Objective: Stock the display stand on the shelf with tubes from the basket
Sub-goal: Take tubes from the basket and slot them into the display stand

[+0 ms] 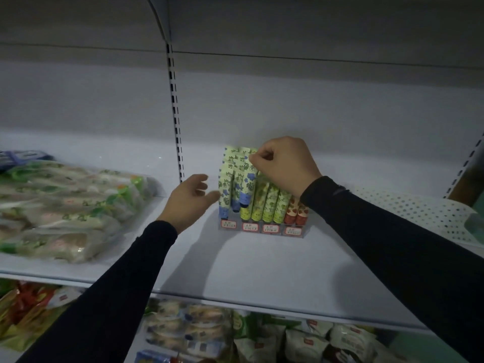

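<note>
Bare white metal shelf (pixel 262 263) lies before the clear tiered display stand (pixel 262 229); clear-wrapped food packs (pixel 65 205) crowd its left.

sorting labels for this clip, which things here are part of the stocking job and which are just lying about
Job:
display stand
blue-flower tube, pinched by right hand
left hand, open beside the stand
shelf

Lying about:
bagged goods
packets on the lower shelf

Both arms are reaching forward and up over the shelf's front edge, in dark sleeves to the wrists. Left hand (pixel 190 199) is hovering palm-in, fingers loosely spread, thumb pointing right, gripping nothing. Right hand (pixel 281 166) is sitting higher, knuckles up, fingers curled, fingertips (pixel 253 159) pinching a tube's top end.
</note>
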Motion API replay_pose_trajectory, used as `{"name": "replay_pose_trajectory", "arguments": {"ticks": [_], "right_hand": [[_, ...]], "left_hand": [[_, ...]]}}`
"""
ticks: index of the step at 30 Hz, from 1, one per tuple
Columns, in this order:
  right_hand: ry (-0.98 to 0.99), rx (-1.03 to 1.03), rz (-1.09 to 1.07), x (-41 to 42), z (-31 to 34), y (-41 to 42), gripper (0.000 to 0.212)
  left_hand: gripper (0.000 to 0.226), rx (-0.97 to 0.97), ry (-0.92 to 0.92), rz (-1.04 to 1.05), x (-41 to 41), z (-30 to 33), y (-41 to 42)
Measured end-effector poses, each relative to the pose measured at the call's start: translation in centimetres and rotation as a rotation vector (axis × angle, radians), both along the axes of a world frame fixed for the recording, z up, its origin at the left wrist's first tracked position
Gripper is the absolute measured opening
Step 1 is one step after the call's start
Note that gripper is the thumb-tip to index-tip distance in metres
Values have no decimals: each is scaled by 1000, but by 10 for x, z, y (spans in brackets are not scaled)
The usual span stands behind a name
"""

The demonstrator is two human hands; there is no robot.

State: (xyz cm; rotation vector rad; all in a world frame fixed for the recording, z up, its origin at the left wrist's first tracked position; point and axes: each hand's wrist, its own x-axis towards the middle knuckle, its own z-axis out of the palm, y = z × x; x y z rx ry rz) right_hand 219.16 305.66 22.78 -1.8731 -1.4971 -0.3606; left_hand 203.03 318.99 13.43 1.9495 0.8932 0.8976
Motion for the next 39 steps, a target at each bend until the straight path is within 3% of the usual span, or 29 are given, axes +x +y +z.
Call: {"name": "replay_pose_trajectory", "arguments": {"ticks": [5,7,11,14,26,33,39], "right_hand": [[-80,7,-49,-8,-20,15,32],[-110,3,-64,-11,-27,18,33],[-154,-16,-94,-14,-41,25,35],[-156,-54,-114,-16,-50,29,35],[-282,-170,-209,-23,-52,34,35],[-232,-291,-200,-20,-32,41,26],[-168,-305,-202,-16,-30,47,33]], "left_hand": [[76,97,251,-6,8,-34,2],[72,113,256,-16,14,-43,0],[36,138,211,-31,23,-53,1],[23,127,156,-22,25,-59,2],[20,144,151,-14,24,-67,3],[23,165,133,-13,22,-66,2],[22,180,125,-6,21,-67,0]]}}
